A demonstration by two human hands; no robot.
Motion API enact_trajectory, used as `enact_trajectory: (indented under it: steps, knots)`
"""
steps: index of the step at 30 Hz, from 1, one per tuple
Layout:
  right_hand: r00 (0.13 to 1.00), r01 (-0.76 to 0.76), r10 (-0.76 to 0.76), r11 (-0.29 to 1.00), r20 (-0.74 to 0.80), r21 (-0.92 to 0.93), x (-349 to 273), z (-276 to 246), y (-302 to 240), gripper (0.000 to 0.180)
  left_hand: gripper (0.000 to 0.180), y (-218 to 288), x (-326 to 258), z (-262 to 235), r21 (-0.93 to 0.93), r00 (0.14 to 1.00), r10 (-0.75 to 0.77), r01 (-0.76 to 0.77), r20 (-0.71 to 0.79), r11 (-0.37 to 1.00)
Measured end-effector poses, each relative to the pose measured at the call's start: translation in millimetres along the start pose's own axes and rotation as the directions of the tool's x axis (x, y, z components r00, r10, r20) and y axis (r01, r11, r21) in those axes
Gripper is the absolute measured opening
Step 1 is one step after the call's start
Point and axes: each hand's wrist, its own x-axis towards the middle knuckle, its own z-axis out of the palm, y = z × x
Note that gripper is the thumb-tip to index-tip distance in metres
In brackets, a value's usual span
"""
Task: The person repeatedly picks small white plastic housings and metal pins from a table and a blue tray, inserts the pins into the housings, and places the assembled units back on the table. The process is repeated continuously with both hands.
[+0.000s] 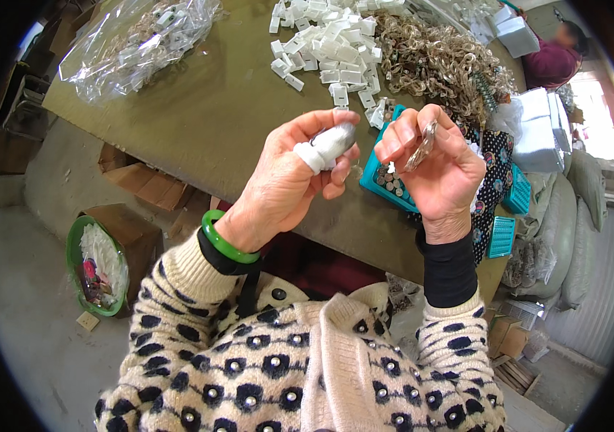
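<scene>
Over the near part of the table my left hand [285, 165] is raised with its fingers curled in. A white wrapping with a grey, smudged tip [326, 147] covers its thumb. Whether anything small sits between those fingertips I cannot make out. To the right, my right hand [440, 165] pinches a small brownish, shiny looped strand [422, 146] between thumb and fingers. Just below and behind that hand stands a teal plastic basket [370, 176] containing small round metal-looking pieces [392, 181]. The two hands are apart.
White small boxes [335, 54] lie piled at the table's far side, beside a heap of brownish looped strands [440, 61]. A clear plastic bag [137, 50] rests far left. On the floor stands a green basin [76, 252]. Another person [555, 57] sits far right near sacks [559, 230].
</scene>
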Motion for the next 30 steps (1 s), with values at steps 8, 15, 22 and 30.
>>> enact_trajectory:
  steps: [8,15,22,30]
  knots:
    - [0.987,0.003,-0.077,0.886,-0.14,-0.465,-28,26,18,0.013,0.027,6,4,8,0.378,0.996,0.084,-0.086,0.021,0.922]
    - [0.916,-0.134,-0.198,0.668,-0.348,-0.732,-47,40,29,0.017,0.025,-10,-13,12,0.528,0.989,0.149,-0.117,-0.018,0.841]
    - [0.896,0.044,-0.44,0.217,-0.057,-0.975,-55,26,40,0.015,0.024,-26,-19,19,0.523,0.972,0.207,-0.122,-0.107,0.843]
    - [0.905,-0.03,-0.36,0.481,-0.228,-0.876,-66,23,40,0.006,0.017,-31,-25,20,0.688,0.968,0.247,-0.15,-0.044,0.71]
